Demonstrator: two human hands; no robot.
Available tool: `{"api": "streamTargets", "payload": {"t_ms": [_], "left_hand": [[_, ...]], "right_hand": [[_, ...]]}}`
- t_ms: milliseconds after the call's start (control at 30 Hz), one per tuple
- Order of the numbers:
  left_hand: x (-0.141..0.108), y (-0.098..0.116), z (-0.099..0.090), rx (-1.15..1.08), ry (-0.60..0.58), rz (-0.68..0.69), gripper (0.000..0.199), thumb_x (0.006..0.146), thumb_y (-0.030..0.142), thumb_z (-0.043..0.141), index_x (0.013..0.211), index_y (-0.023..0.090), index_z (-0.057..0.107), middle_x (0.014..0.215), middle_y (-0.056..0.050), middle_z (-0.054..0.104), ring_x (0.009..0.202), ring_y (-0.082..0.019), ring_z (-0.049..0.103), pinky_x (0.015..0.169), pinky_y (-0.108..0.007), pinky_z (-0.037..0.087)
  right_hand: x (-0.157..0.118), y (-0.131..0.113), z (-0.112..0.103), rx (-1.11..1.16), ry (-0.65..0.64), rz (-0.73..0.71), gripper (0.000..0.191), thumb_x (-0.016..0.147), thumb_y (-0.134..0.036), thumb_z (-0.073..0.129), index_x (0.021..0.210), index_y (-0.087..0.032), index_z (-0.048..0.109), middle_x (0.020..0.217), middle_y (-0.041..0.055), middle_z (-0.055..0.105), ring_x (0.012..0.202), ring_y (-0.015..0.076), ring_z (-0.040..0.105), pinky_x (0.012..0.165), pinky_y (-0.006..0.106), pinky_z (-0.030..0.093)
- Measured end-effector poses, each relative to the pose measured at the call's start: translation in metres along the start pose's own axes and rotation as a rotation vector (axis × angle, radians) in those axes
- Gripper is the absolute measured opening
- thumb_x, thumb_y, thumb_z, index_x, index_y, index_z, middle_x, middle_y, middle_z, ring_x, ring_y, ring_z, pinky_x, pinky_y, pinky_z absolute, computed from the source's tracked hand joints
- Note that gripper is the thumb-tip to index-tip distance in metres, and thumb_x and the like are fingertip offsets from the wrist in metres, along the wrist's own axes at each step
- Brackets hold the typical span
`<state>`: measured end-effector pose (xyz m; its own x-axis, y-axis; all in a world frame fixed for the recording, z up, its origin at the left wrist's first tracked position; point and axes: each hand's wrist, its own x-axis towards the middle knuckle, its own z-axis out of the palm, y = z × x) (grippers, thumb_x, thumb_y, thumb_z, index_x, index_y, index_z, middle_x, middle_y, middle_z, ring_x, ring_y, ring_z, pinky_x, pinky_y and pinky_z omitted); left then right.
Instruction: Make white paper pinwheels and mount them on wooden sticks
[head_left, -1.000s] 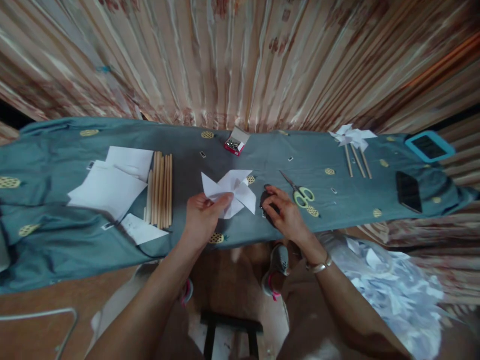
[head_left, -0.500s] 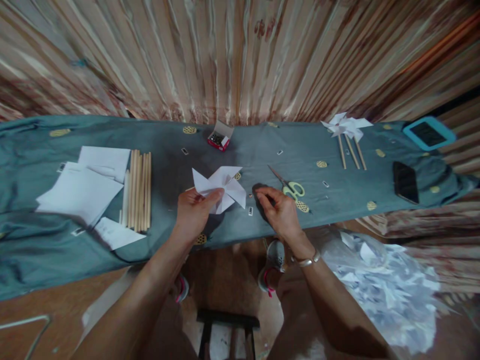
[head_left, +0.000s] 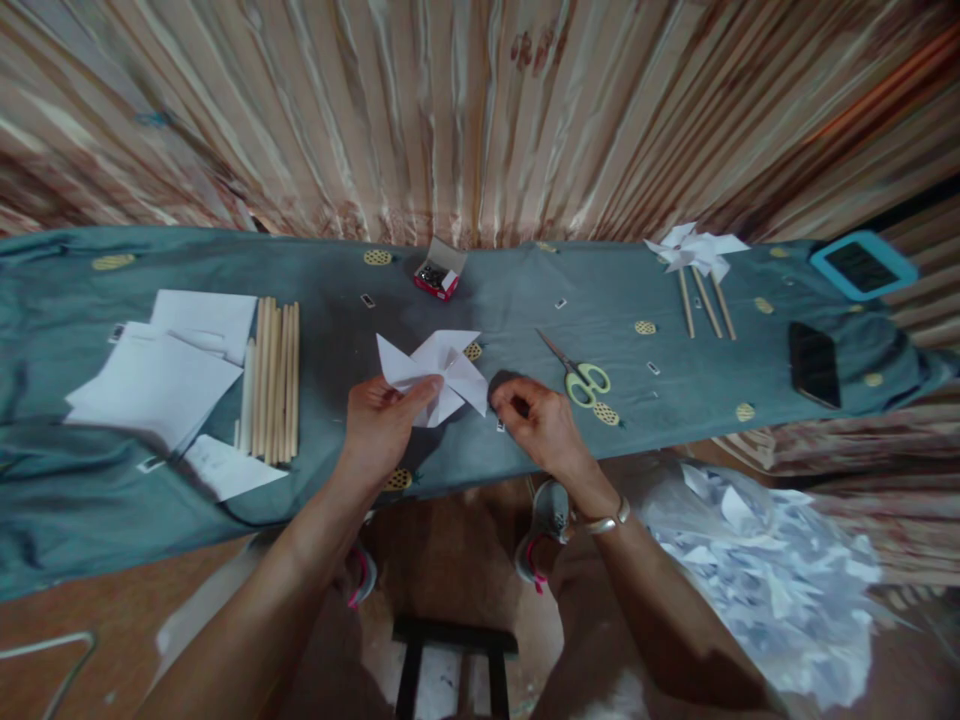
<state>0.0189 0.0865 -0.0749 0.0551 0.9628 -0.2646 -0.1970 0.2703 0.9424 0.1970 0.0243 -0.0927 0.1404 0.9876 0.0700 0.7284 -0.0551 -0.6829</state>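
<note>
My left hand (head_left: 379,425) grips a white paper pinwheel (head_left: 457,375), its thumb pressed near the folded centre. My right hand (head_left: 536,420) is closed at the table just right of the pinwheel, fingertips pinched together on the cloth. Whatever those fingertips hold, if anything, is hidden or too small to name. Scissors with green handles (head_left: 581,380) lie right of that hand. Beyond the pinwheel stands an open red box (head_left: 436,280) of small dark metal pieces.
Left lie white paper sheets (head_left: 161,385) and a row of wooden sticks (head_left: 276,385). Finished pinwheels on sticks (head_left: 697,250), a dark phone (head_left: 814,365) and a blue-framed device (head_left: 862,265) are at the right. A bag of white paper pieces (head_left: 772,580) stands below the table edge.
My right hand has moved left, closer to the pinwheel, its fingers still pinched. My left hand keeps its hold on the pinwheel, and the view has shifted slightly.
</note>
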Motion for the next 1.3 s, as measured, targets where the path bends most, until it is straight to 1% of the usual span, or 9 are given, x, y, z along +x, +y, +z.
{"api": "streamTargets", "payload": {"t_ms": [67,167,267,567,733,867,1033,1133,1300], "left_hand": [[0.000,0.000,0.000,0.008,-0.011,0.006,0.007,0.055,0.020,0.080,0.061,0.022,0.075,0.065,-0.002,0.073,0.059,-0.017,0.063,0.058,-0.029,0.051],[-0.001,-0.001,0.000,0.019,-0.020,0.021,0.006,0.057,0.020,0.079,0.062,0.022,0.076,0.066,-0.001,0.073,0.059,-0.017,0.062,0.059,-0.029,0.051],[-0.001,-0.001,0.000,0.049,-0.038,0.017,0.006,0.058,0.021,0.079,0.062,0.022,0.076,0.066,0.000,0.073,0.059,-0.016,0.062,0.060,-0.028,0.050],[-0.001,-0.005,0.003,0.076,-0.074,0.031,0.007,0.058,0.022,0.079,0.064,0.023,0.075,0.067,0.002,0.073,0.061,-0.016,0.062,0.062,-0.028,0.050],[0.000,-0.008,0.003,0.074,-0.083,0.031,0.010,0.057,0.024,0.081,0.065,0.023,0.076,0.068,0.001,0.074,0.061,-0.016,0.062,0.062,-0.029,0.050],[-0.001,-0.007,0.005,0.076,-0.076,0.003,0.015,0.053,0.026,0.083,0.066,0.022,0.076,0.069,0.000,0.075,0.061,-0.017,0.063,0.062,-0.030,0.050],[-0.003,-0.008,0.008,0.098,-0.086,0.001,0.014,0.054,0.027,0.082,0.065,0.021,0.075,0.069,-0.001,0.075,0.061,-0.017,0.063,0.060,-0.028,0.050],[-0.004,-0.011,0.010,0.116,-0.100,0.000,0.013,0.057,0.028,0.081,0.066,0.020,0.075,0.071,-0.002,0.075,0.063,-0.018,0.064,0.059,-0.028,0.050],[-0.006,-0.013,0.011,0.086,-0.137,-0.015,0.015,0.057,0.028,0.080,0.067,0.019,0.074,0.071,-0.002,0.074,0.064,-0.017,0.064,0.061,-0.028,0.050]], "right_hand": [[-0.003,0.001,0.000,0.062,-0.010,-0.011,0.015,0.084,-0.017,0.054,0.075,-0.024,0.064,0.080,0.0028,0.068,0.078,0.0191,0.064,0.080,0.032,0.050],[-0.008,0.011,0.003,0.093,0.029,-0.064,0.013,0.084,-0.020,0.055,0.078,-0.023,0.066,0.111,0.0097,0.066,0.109,0.0232,0.061,0.100,0.039,0.044],[-0.013,0.023,0.005,0.094,0.058,-0.053,0.010,0.084,-0.023,0.058,0.080,-0.022,0.067,0.136,0.0118,0.053,0.129,0.0267,0.050,0.109,0.045,0.038],[-0.016,0.038,-0.005,0.026,0.075,-0.068,0.010,0.084,-0.024,0.057,0.084,-0.022,0.067,0.152,0.0088,0.038,0.142,0.0299,0.035,0.115,0.050,0.031],[-0.017,0.045,-0.012,0.031,0.078,-0.080,0.009,0.084,-0.024,0.060,0.084,-0.022,0.069,0.151,0.0079,0.041,0.143,0.0281,0.035,0.116,0.049,0.029],[-0.018,0.044,-0.017,0.006,0.104,-0.088,0.010,0.084,-0.024,0.061,0.085,-0.021,0.071,0.145,0.0107,0.049,0.137,0.0279,0.044,0.113,0.049,0.034],[-0.018,0.030,-0.019,-0.048,0.185,-0.050,0.016,0.088,-0.029,0.059,0.094,-0.021,0.071,0.101,0.0095,0.073,0.099,0.0242,0.066,0.093,0.041,0.050],[-0.018,0.023,-0.017,-0.092,0.138,-0.053,0.012,0.087,-0.029,0.063,0.089,-0.021,0.071,0.086,0.0058,0.074,0.081,0.0222,0.067,0.081,0.036,0.051],[-0.019,0.019,-0.016,-0.202,0.012,-0.167,0.013,0.089,-0.017,0.057,0.087,-0.018,0.070,0.086,0.0069,0.073,0.084,0.0228,0.065,0.081,0.035,0.050]]}}
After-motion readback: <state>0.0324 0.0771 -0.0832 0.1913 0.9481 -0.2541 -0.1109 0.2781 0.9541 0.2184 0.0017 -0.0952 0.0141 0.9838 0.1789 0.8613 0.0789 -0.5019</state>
